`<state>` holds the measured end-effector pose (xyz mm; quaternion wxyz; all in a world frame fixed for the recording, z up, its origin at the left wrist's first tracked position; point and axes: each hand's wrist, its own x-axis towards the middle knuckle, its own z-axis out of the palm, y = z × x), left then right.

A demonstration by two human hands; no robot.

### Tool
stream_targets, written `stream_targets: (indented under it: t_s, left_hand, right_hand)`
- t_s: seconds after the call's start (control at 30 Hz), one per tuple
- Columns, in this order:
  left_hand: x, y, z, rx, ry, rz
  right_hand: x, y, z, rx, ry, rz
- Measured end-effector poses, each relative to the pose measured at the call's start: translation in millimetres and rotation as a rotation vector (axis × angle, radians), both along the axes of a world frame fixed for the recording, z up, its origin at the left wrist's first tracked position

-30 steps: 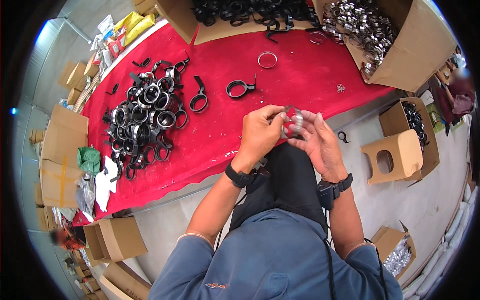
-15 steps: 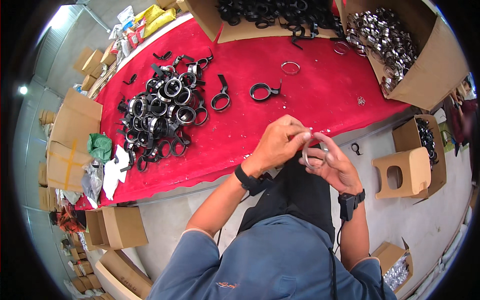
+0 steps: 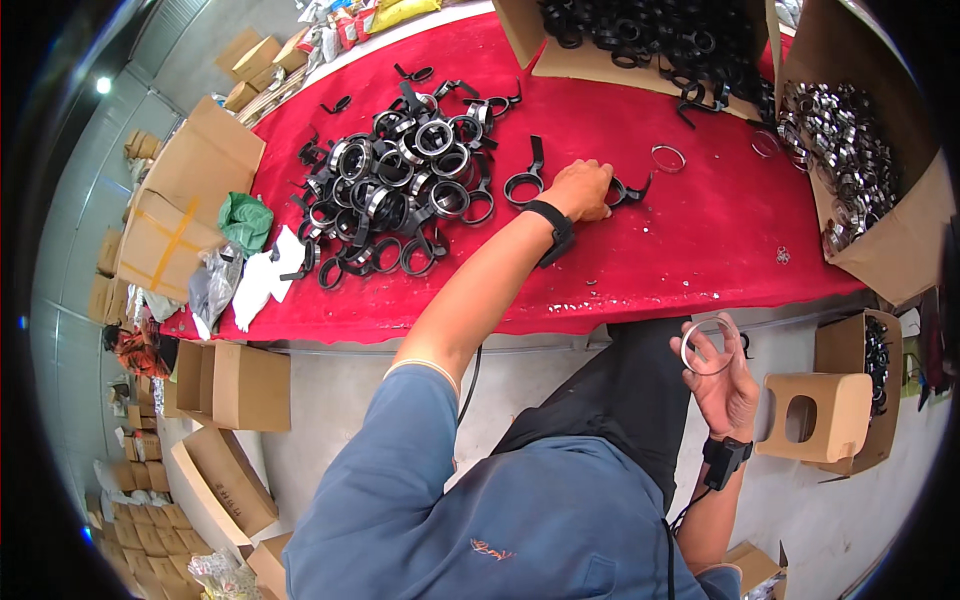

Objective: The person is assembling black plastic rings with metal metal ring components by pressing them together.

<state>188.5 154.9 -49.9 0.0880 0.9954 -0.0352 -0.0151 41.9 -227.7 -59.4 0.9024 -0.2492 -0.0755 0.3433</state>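
My left hand reaches over the red-covered table, its fingers closed on a black ring with a tab handle; the hand hides part of that ring. Just left of it lies another black ring with a straight tab. My right hand is held off the table's near edge, fingers curled around a thin silver metal ring. A similar loose metal ring rests on the cloth beyond. To the left is a heap of black rings lined with silver metal.
Open cartons at the back hold black rings and silver rings. A small clear cluster lies on the right of the cloth. A cardboard stool stands on the floor at right. Bags sit at the table's left edge.
My left hand has left the metal ring and moved forward onto the black ring on the table. My right hand, keeping the metal ring, has drawn back and right. The view has shifted.
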Motion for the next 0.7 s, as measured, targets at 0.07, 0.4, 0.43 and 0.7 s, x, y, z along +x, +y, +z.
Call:
stream_targets:
  t_s: [0.07,0.4,0.43,0.7]
  left_hand:
    - [-0.4,1.4,5.0,-0.018,0.059,-0.005]
    - [-124.9,-58.0,45.3,-1.692,0.32,-0.178]
    - [-133.5,-64.9,49.5,-1.699,0.33,-0.18]
    - [-167.5,-82.8,49.9,-1.807,0.29,-0.093]
  right_hand:
    - [-0.2,1.6,1.9,-0.009,-0.047,-0.026]
    - [16.9,16.8,17.2,0.178,-0.006,0.06]
    - [17.2,15.2,16.4,0.171,0.0,0.052]
    - [19.2,18.3,16.0,0.312,0.184,0.143]
